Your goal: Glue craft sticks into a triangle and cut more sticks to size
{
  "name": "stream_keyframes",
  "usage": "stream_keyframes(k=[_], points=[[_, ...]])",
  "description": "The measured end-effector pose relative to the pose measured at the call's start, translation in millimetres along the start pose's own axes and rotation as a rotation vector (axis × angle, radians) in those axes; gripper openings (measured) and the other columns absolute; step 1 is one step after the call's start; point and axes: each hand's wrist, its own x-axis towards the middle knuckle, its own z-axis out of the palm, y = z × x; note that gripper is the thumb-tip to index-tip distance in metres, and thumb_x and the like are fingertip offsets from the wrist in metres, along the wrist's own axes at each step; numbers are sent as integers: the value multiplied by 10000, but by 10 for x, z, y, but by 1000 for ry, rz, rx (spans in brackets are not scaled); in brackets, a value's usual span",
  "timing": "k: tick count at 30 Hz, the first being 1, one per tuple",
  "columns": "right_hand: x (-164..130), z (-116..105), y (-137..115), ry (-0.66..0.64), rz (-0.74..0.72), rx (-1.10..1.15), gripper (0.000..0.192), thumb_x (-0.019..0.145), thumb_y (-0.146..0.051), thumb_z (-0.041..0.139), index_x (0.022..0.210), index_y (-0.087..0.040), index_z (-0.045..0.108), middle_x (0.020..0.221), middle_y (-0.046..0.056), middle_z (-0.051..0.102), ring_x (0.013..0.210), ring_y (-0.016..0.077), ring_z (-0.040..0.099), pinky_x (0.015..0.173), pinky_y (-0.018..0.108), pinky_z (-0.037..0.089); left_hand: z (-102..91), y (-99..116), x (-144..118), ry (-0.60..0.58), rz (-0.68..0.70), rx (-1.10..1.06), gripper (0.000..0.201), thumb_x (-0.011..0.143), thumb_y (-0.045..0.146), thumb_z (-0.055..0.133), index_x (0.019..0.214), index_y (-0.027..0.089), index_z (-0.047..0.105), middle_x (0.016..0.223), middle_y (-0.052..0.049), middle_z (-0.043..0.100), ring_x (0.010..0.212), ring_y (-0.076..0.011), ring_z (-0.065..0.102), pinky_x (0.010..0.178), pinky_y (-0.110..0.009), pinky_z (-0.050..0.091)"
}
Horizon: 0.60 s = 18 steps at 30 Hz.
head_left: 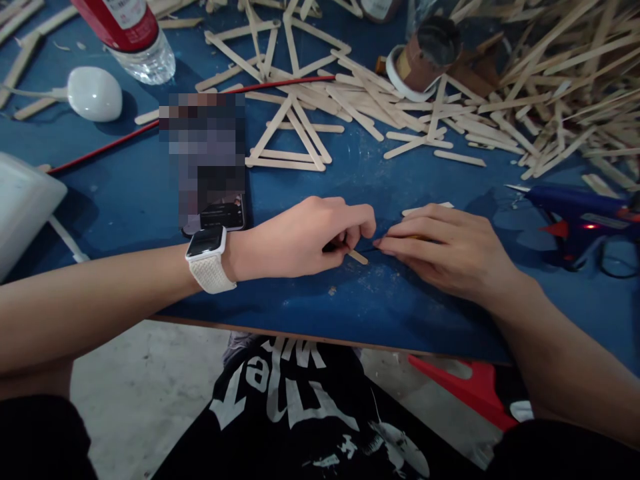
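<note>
1. The left hand (300, 237) is placed on the blue table (350, 300), palm down, with a white watch (209, 257) worn on its wrist.
2. The fingers of the left hand are curled together and pinched on a wooden stick (358, 257); only the rounded end of this stick is seen, protruding just below the fingertips.
3. The right hand (450, 250) is laid flat beside the left hand, its fingers extended and held close together.
4. The right fingertips (383, 243) are pressed down next to the left fingertips, almost touching them, just above the protruding stick end.
5. A second stick (430, 208) is partly covered by the right hand; its pale end is seen beyond the knuckles. Whether it is gripped or merely pressed to the table cannot be told.
6. A blue glue gun (580, 220) is positioned to the right of the right hand, with a red light shown on its body.
7. A triangle of sticks (290, 143) is laid further back on the table, and a loose stick pile (550, 87) is spread at the far right.
8. A phone (215, 213), a water bottle (135, 37) and a tape roll (423, 57) are also located on the table.
</note>
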Motion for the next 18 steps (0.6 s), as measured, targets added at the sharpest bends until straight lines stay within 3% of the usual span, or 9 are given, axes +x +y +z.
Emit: stream_keyframes(k=[5,12,18], points=[[24,3,-27,-11,-18,-37,172,1167,-169,785,1261,-289,865,1215,31,925,1042,242,857,941,408,733,1,2,5,3,2,-3,377,982,-88,685,1231,189,741,1034,-13,831,932,-154,793,809,-261,608],[17,22,-9,-1,7,-8,217,1153,-170,793,1293,-313,877,1194,19,928,1017,235,865,904,396,734,1,1,3,-5,0,-3,394,962,-88,676,1224,199,743,1031,-13,837,938,-161,796,821,-265,614],[85,-7,-42,39,-33,10,165,1139,-148,809,1275,-236,843,1158,53,926,984,254,859,858,406,722,-11,0,-1,-8,0,-10,377,980,-77,669,1234,192,745,1039,-21,841,934,-161,797,817,-263,615]])
